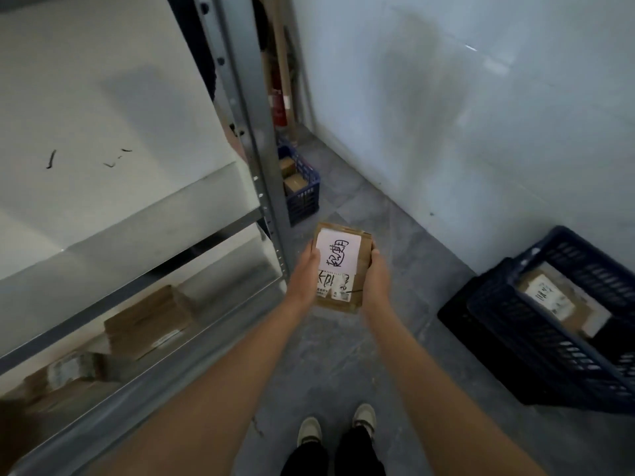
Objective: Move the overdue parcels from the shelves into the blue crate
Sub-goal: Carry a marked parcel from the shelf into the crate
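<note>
Parcel (338, 266) held out front, above the floor, clear of the shelves (137, 235). Gripped from both sides: left hand (304, 274) curled on its left edge with the thumb over the white label, right hand (376, 276) wrapped round the right edge. Kept label-up between the palms, probably for reading the handwriting and checking the overdue mark. Far end jutting past the fingertips, near end between the wrists. Blue crate (549, 324) low to the right, well apart, one parcel already inside. Second crate (302, 187) by the shelf post. More boxes (147, 321) left on the lower shelf.

Two blue crates (556, 324), several parcels (338, 266)
</note>
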Tool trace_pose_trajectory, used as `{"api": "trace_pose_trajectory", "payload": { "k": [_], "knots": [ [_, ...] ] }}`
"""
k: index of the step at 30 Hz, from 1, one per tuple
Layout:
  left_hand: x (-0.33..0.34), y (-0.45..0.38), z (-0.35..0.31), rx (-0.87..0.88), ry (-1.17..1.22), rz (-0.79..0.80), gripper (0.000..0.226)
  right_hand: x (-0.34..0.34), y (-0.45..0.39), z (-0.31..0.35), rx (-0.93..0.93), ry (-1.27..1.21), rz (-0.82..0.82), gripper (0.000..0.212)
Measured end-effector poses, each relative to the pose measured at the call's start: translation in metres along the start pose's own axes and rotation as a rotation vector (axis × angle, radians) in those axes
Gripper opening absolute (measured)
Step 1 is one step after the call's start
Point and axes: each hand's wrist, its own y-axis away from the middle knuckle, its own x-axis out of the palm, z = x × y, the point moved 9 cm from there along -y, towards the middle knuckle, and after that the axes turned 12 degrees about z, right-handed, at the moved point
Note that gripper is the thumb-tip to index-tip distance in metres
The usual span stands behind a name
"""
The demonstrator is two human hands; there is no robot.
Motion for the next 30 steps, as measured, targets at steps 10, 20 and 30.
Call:
{"api": "trace_pose_trajectory", "payload": {
  "k": [10, 20, 30],
  "knots": [
    [0.165, -0.042, -0.013, -0.011, -0.028, 0.213, 0.034, -0.163, 0.004, 0.062, -0.127, -0.01, -0.234, 0.039],
    [0.32, -0.08, -0.002, -0.016, -0.02, 0.389, 0.044, -0.314, -0.008, 0.089, -0.156, -0.063, -0.404, 0.034],
    [0.444, -0.113, 0.0, -0.096, -0.059, 0.576, 0.047, -0.421, -0.008, 0.095, -0.126, -0.157, -0.604, 0.029]
  ]
}}
